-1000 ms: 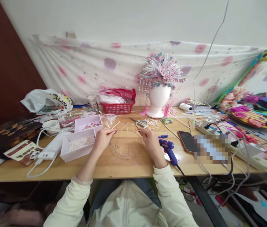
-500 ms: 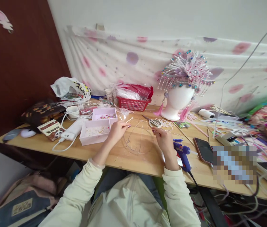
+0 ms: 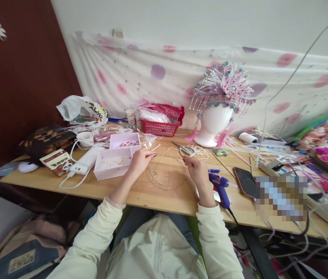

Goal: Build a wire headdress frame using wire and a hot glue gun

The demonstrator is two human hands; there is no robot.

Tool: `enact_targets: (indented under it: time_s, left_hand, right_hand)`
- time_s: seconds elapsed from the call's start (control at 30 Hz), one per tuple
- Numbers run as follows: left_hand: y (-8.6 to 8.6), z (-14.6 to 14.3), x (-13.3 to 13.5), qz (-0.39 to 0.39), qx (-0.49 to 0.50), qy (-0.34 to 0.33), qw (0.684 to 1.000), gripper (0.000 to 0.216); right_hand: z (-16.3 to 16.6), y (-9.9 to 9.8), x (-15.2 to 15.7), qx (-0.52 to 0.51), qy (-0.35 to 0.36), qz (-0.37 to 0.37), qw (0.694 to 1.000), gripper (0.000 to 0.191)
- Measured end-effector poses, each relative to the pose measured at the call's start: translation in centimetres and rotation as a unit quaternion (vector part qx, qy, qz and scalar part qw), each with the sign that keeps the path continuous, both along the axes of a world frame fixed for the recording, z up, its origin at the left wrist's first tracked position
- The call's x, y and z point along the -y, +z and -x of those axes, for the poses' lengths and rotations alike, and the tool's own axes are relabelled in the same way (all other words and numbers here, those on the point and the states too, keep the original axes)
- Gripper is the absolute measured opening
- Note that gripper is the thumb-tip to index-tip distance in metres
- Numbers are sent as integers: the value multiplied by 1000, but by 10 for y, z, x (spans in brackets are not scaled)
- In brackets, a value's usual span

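Observation:
A thin wire frame (image 3: pixel 166 170) of rounded hoops rests on the wooden table (image 3: pixel 158 195) in front of me. My left hand (image 3: pixel 139 162) pinches the frame's left side, fingers closed, with a small white stick (image 3: pixel 155 147) poking out past the fingertips. My right hand (image 3: pixel 196 174) pinches the frame's right side, fingers closed on the wire. Both wrists lie on the tabletop. A blue glue gun (image 3: pixel 219 186) lies just right of my right hand. Scissors (image 3: pixel 183 149) lie beyond the frame.
Two pale pink bead trays (image 3: pixel 114 161) and a white power bank (image 3: pixel 84 164) sit at the left. A red basket (image 3: pixel 158 128), a white mannequin head (image 3: pixel 213 126) with a beaded pink headdress, a phone (image 3: pixel 245 181) and tangled cables (image 3: pixel 297 217) crowd the back and right.
The view swung left and then settled; more of the brown door and the floor shows. Both hands stay pinched on the wire frame in much the same pose.

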State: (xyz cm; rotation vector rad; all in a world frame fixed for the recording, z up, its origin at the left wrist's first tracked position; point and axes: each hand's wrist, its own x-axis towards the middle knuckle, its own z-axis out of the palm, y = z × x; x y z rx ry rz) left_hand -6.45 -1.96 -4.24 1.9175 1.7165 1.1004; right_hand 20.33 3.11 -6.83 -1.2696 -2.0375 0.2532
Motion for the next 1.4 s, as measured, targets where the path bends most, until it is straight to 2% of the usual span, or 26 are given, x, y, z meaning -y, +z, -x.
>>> enact_targets:
  time_s: [0.37,0.7,0.87,1.07,1.27,1.4]
  left_hand:
    - [0,0,0,-9,-4,1,1000,28]
    - [3,-4,7,-23,-5,8,1000,24]
    - [3,-7,12,-50,8,16,999,16]
    - [4,-10,15,-58,26,22,998,27]
    - [14,-6,17,-34,-4,21,999,26]
    - [30,-7,16,-31,-62,8,998,41]
  right_hand:
    - [0,1,0,-5,2,-9,1000,24]
    - [5,7,12,-20,-23,-26,999,24]
    - [5,10,16,-18,-32,-32,999,34]
    - [6,18,23,-10,-42,-28,999,32]
    - [5,18,32,-20,-35,0,999,30]
    - [5,17,35,-24,-30,15,999,34]
